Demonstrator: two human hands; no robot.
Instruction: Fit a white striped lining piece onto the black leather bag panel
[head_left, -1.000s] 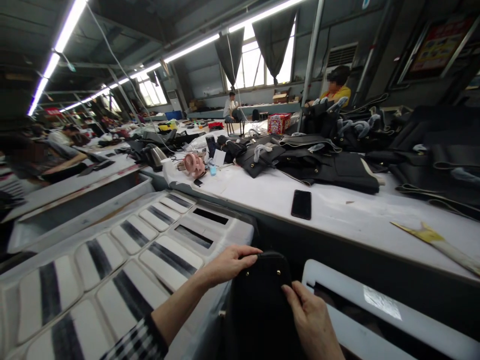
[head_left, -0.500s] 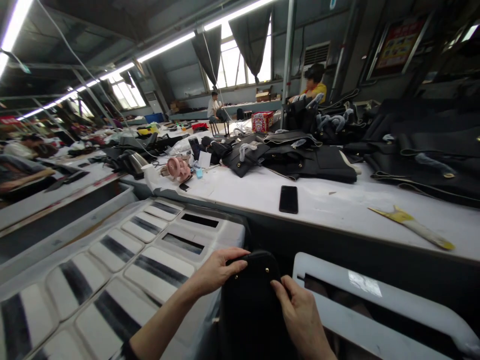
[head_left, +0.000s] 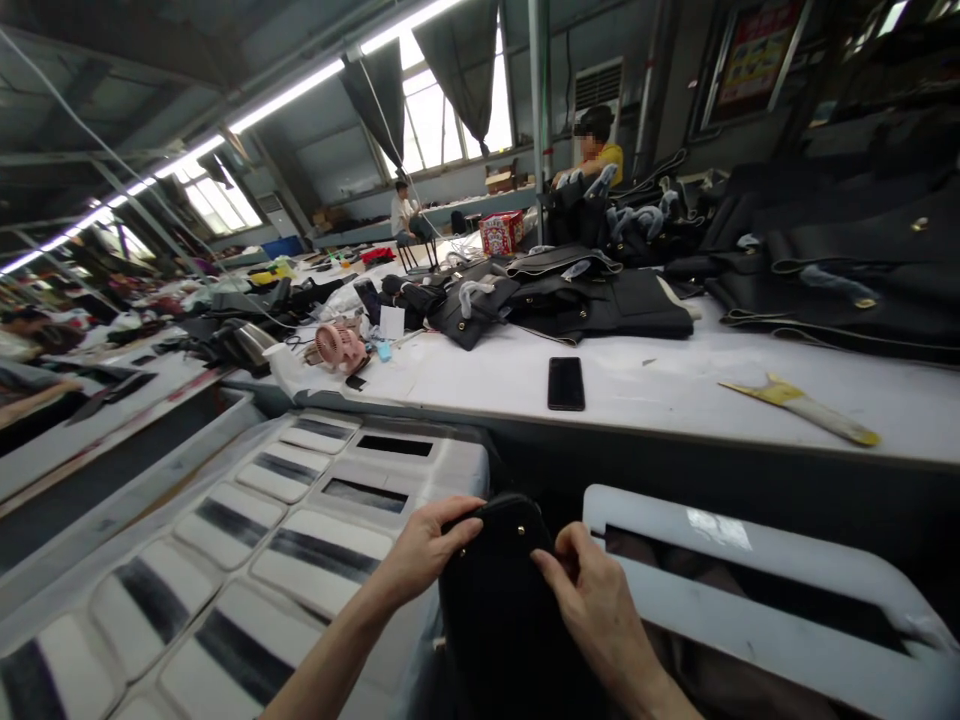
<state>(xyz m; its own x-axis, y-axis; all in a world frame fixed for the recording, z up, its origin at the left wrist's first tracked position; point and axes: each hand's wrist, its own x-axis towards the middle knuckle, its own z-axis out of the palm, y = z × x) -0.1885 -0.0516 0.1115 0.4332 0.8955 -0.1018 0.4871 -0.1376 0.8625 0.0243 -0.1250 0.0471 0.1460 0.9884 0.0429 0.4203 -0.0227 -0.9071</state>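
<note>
Between my hands is a black bag (head_left: 502, 610) with rounded upper corners and two small gold studs near its top edge. My left hand (head_left: 431, 545) pinches its upper left corner, thumb on the front face and fingers over the edge. At the right side edge, my right hand (head_left: 589, 580) has its thumb against the front and its fingers curled behind. The bag's lower part runs out of view in shadow. Just left of it lie white padded panels (head_left: 304, 565) with dark stripes.
A white slotted frame (head_left: 720, 525) stands to the right. On the white worktable (head_left: 465, 380) ahead are a phone (head_left: 565, 384), a pink fan (head_left: 340, 347), a yellow-ended tool (head_left: 802, 408) and black leather pieces (head_left: 637, 305). People sit farther back.
My view has turned slightly right, so the scene sits farther left. Both hands keep their hold on the bag; my right fingers look a little more bent and raised at its edge.
</note>
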